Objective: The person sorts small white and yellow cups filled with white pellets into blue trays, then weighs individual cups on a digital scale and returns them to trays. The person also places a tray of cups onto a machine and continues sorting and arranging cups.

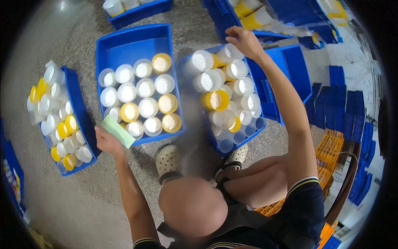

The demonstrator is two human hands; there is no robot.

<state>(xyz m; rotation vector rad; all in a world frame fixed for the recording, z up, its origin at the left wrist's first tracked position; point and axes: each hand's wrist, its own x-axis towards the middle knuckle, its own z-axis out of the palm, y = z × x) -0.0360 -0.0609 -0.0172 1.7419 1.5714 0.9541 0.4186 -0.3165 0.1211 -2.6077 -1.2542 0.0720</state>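
My left hand (pixel 108 141) is closed on a pale green slip of paper (pixel 118 131), over the lower left corner of a blue crate (pixel 134 39). That crate holds rows of white translucent cups (pixel 148 107) and yellow cups (pixel 168 103), with white grainy-looking contents. My right hand (pixel 245 41) is raised at the far end of a second blue crate (pixel 260 132), its fingers bent and apart, with nothing visible in them. In this crate, white cups (pixel 207 80) and yellow cups (pixel 214 100) lie tilted and piled together.
At the left stands another crate (pixel 76 95) of white and yellow cups. A blue crate (pixel 286 62) lies beyond my right forearm, with more cup-filled crates (pixel 257 18) at the back. Orange plastic crates (pixel 329 147) and stacked blue crates (pixel 336 103) stand on the right.
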